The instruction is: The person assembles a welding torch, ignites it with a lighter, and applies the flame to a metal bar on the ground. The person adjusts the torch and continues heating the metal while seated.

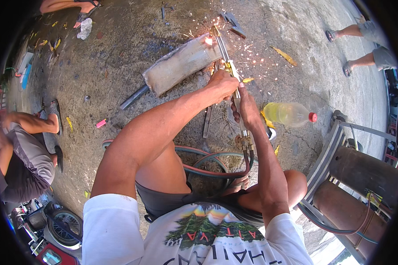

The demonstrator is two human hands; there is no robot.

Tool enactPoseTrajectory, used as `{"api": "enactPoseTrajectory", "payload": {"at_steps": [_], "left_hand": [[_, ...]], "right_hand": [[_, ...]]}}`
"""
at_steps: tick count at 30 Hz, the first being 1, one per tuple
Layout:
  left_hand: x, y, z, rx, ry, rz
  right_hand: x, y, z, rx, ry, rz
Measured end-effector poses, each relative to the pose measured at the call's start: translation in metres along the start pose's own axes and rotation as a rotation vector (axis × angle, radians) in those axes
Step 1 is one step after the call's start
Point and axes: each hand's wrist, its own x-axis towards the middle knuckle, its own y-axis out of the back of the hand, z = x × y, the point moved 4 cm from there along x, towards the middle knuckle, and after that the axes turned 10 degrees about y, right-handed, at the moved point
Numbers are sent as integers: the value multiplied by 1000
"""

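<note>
My left hand (223, 84) is closed on the front of a cutting torch (222, 46), just below its metal tubes. Behind it, my right hand (247, 108) wraps round the torch's handle, thumb pointing forward. The torch head is at the far end of a grey steel box-shaped piece (181, 64), where an orange glow (208, 41) shows and sparks fly to the right. A dark round bar (135, 96) sticks out of the piece's near left end. Under my hands lies a narrow flat metal strip (206, 122), partly hidden. Two hoses (199, 169) run from the torch's rear.
A plastic bottle (289, 114) with yellowish liquid lies at right, near metal scraps (234, 25) farther off. Gas cylinders (362, 176) rest on a metal cart at lower right. People sit at left (26, 150) and stand at right (362, 48). A motorcycle (59, 227) is lower left.
</note>
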Motion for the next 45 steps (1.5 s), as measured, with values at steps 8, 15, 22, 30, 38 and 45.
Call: {"api": "enactPoseTrajectory", "payload": {"at_steps": [8, 15, 22, 30, 38, 45], "left_hand": [[1, 3, 6, 57, -1, 21], [-3, 5, 7, 3, 15, 59], [3, 4, 6, 47, 14, 24], [-2, 4, 9, 56, -5, 28], [-12, 6, 13, 110, 19, 29], [-4, 5, 10, 112, -15, 31]], "right_hand": [[5, 0, -5, 3, 3, 11], [8, 1, 0, 4, -2, 7], [7, 1, -1, 18, -4, -1], [5, 0, -5, 11, -31, 2], [8, 3, 0, 7, -29, 0], [7, 2, -2, -6, -13, -7]]}}
